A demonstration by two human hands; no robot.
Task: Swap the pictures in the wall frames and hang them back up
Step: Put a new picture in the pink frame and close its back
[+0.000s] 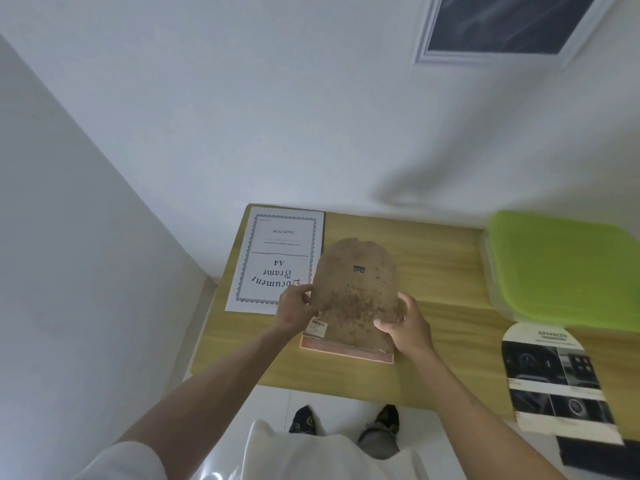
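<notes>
Backing board (356, 289), arch-topped and brown with a small metal hanger on it, sits tilted over the pink-edged frame (346, 349) on the bench (443, 271). Left hand (296, 308) pinches its left edge, and right hand (405, 323) curls round its lower right edge, so both hands hold the board. To do this step well, I judge the board should be kept level, lined up with the frame's arch and eased in squarely rather than forced at one corner. Left of it lies a printed A4 sheet (277, 261); far right lies an arch-shaped car picture (554, 379) near a green-lidded box (568, 268). Another frame (512, 26) hangs on the wall, cut off at the top edge. Whether the pink-edged frame holds a picture is hidden beneath the board.
</notes>
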